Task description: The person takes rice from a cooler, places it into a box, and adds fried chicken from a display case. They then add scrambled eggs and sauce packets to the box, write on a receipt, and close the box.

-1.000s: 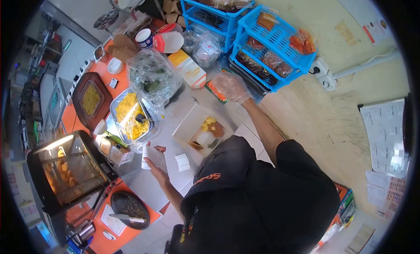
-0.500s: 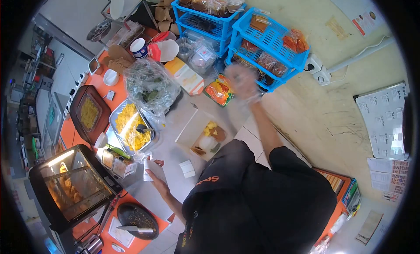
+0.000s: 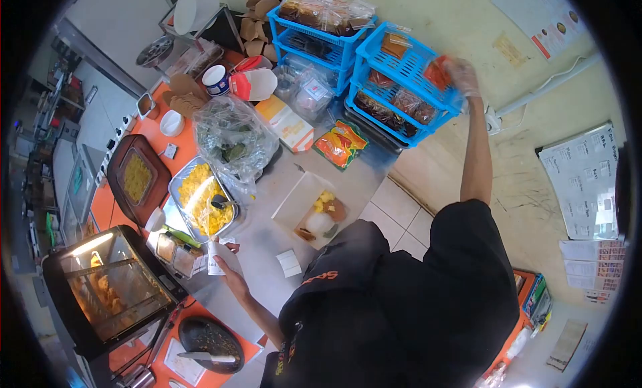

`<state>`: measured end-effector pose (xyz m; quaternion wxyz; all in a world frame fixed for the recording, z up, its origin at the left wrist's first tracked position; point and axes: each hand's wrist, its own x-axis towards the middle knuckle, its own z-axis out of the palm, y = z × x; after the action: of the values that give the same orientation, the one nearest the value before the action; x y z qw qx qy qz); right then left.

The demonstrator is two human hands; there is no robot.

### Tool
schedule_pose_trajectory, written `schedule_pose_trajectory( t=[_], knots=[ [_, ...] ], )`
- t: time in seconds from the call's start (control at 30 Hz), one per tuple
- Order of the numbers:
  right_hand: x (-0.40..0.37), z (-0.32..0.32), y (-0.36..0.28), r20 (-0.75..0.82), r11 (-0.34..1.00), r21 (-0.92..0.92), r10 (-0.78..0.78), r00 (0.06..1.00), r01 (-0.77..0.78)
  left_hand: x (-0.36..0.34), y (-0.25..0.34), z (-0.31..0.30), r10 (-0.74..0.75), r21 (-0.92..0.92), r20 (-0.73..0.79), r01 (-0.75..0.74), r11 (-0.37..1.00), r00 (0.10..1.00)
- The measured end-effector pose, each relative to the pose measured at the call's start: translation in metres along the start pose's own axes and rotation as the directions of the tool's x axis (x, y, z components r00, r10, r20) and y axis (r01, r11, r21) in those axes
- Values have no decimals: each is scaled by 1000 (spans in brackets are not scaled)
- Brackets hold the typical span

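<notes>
My right hand (image 3: 461,78), in a clear plastic glove, is at the top tray of the right blue rack (image 3: 409,68). Its fingers close on a small clear bag of red-orange sauce (image 3: 438,72); the fingertips are partly hidden. Lower left, my left hand (image 3: 233,273) grips a folded white paper (image 3: 226,257) beside the metal tray of yellow food. Between the hands stands an open white takeaway box (image 3: 294,211) with white rice, yellow pieces, brown sauce and a green slice. A colourful packet (image 3: 341,145) lies near the rack.
A metal tray of yellow food (image 3: 202,199) holds a dark-handled utensil. Behind it sit a plastic bag of greens (image 3: 234,137) and an orange-white carton (image 3: 286,122). Another blue rack (image 3: 311,44) stands at the back. A heated display case (image 3: 107,281) and a knife on a black plate (image 3: 208,356) are lower left.
My right hand has moved up and right, from beside the colourful packet to the sauce bags on the rack's top tray. My left hand has shifted slightly down and left with the paper.
</notes>
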<state>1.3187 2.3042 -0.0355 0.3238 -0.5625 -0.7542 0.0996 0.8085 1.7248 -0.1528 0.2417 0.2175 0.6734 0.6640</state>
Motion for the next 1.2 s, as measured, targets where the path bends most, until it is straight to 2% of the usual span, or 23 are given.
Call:
schedule_pose_trajectory(
  t=[0.03,0.1,0.2,0.3,0.4,0.47,0.5,0.53,0.57,0.6,0.67,0.73,0.8,0.9,0.93,0.97,1.0,1.03,1.07,1.1,1.17,1.2],
  knots=[
    [-5,-4,-7,-28,982,187,45,999,-39,-1,-3,1,-9,-14,-11,9,1000,1000],
    [-21,-23,-41,-53,839,536,142,988,-91,-5,-14,1,-31,-49,6,31,998,999],
    [-39,-28,-97,17,610,758,337,941,-233,-10,-20,1,-48,-76,26,50,996,999],
    [-31,-30,-94,-30,628,753,335,942,-200,-13,-11,9,-31,-80,53,35,996,998],
    [5,-19,-55,-35,524,835,357,933,-169,-15,-5,13,-6,-65,70,10,998,998],
    [-2,-30,-76,279,256,890,351,894,-378,-17,-7,10,-4,-63,68,9,998,998],
    [-2,-34,-87,340,523,717,314,887,-460,-17,-8,9,2,-57,60,1,998,998],
    [-3,-38,-98,399,751,479,276,875,-455,-18,-9,9,10,-51,53,-8,999,999],
    [-3,-41,-103,403,968,-179,235,885,-175,-19,-9,8,18,-46,46,-16,999,999],
    [-4,-43,-104,433,646,-734,208,877,209,-20,-8,8,20,-52,44,-17,998,999],
    [-11,-12,-69,350,809,-588,270,897,-14,-24,-5,10,21,-68,35,-19,997,999],
    [-13,-6,-59,369,866,-493,297,881,-85,-25,-9,11,14,-84,35,-11,996,999],
    [-12,-7,-52,478,873,-488,276,834,-9,-29,-11,13,6,-80,45,-3,997,999],
    [-8,0,-23,252,956,-291,32,967,45,-28,-9,17,24,-53,72,-20,998,997],
    [-9,-8,-50,271,888,-459,104,957,33,-27,-11,17,31,-47,85,-27,999,996],
    [-20,-25,-107,276,788,-615,182,944,28,-27,-13,18,34,-41,100,-30,999,994],
    [-26,-33,-141,265,662,-749,262,928,28,-27,-13,20,-18,-35,99,22,999,995],
    [-27,-22,-137,206,737,-663,7,979,134,-26,-12,20,-69,-25,99,72,997,993],
    [-29,-1,-127,107,774,-578,-242,964,258,-24,-11,20,-116,-13,99,117,993,988],
    [-30,17,-118,-20,771,-503,-462,887,390,-20,-16,16,-216,92,117,206,974,969],
    [-25,40,-114,132,867,-439,-200,971,238,-7,-44,-2,-407,306,116,357,883,906],
    [-19,50,-112,211,898,-412,-69,975,153,3,-65,-16,-360,650,80,225,726,930]
  ],
)
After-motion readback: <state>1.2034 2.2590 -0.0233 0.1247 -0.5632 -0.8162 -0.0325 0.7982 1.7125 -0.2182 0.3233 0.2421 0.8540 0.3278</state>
